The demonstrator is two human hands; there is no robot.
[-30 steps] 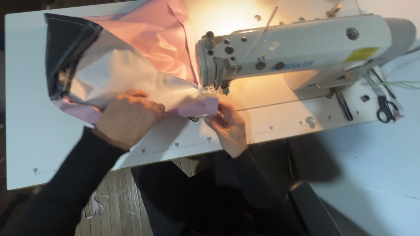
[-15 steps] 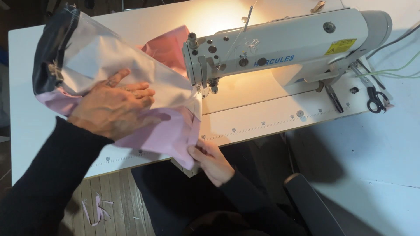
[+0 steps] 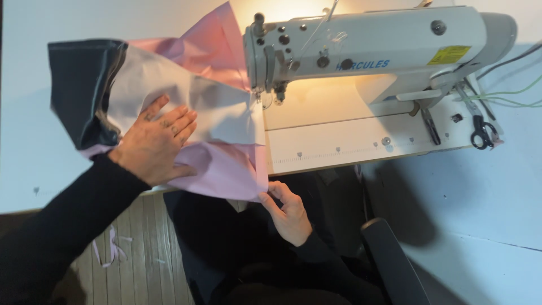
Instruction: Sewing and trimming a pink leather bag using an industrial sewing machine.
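Since half a second back, fabric (image 3: 220,141) sits flatter and more spread on the white table (image 3: 34,113), and the left hand (image 3: 155,144) has slid toward 6 o'clock of the pile; framing also shifted. Fabric is a layered piece: pink sheet, pale grey panel over it, dark grey part (image 3: 82,90) at 9 o'clock. It lies at 9 o'clock of the sewing machine (image 3: 367,48), its right edge running under the needle area (image 3: 276,96), lower pink corner hanging off the table's front edge.

Left hand: flat, fingers spread, palm pressing down on the grey/pink layers. Right hand (image 3: 288,212): below the table edge at 6 o'clock of the needle, thumb and fingertips pinching the pink bottom corner.

Step, as a judgement: lining up and smoothing the seam edge ahead of feeding it under the foot; whether the foot is down can't be told. Next move likely calls for keeping the layers aligned, right edge straight toward the needle, left hand holding tension without dragging the panel.

Further out: scissors (image 3: 483,133) at 3 o'clock on the machine bed, green threads (image 3: 514,96) near them, black chair arm (image 3: 389,260) at 5 o'clock, wooden floor (image 3: 141,248) with thread scraps at 7 o'clock.
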